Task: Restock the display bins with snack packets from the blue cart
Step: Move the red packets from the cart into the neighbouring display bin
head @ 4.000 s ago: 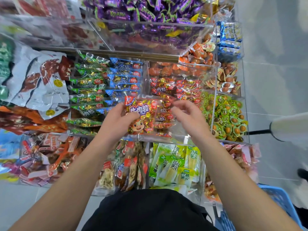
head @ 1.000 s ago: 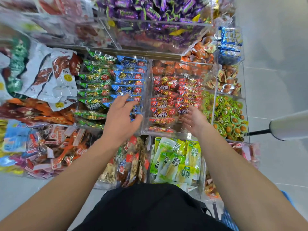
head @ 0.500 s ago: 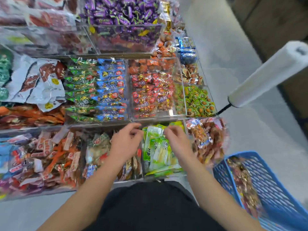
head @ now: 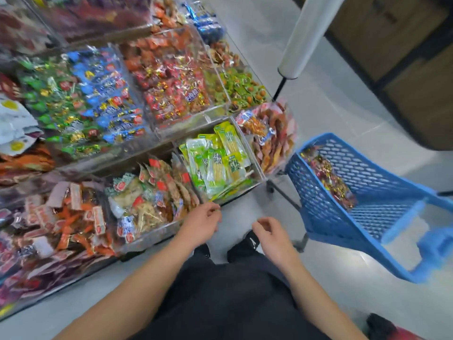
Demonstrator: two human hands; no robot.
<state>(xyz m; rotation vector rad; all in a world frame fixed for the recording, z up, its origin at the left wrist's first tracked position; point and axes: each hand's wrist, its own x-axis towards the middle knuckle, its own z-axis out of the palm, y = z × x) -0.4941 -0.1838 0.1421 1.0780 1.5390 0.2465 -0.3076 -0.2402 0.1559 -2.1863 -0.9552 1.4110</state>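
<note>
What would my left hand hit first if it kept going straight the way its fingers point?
Probably the front edge of the clear bin holding the green packets. The left hand, empty with loosely curled fingers, points up and right toward it. Depth is unclear, so it might pass below it.

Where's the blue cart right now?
In the head view the blue cart stands on the floor at the right, past the right hand, beside the end bins, with snack packets inside.
</note>
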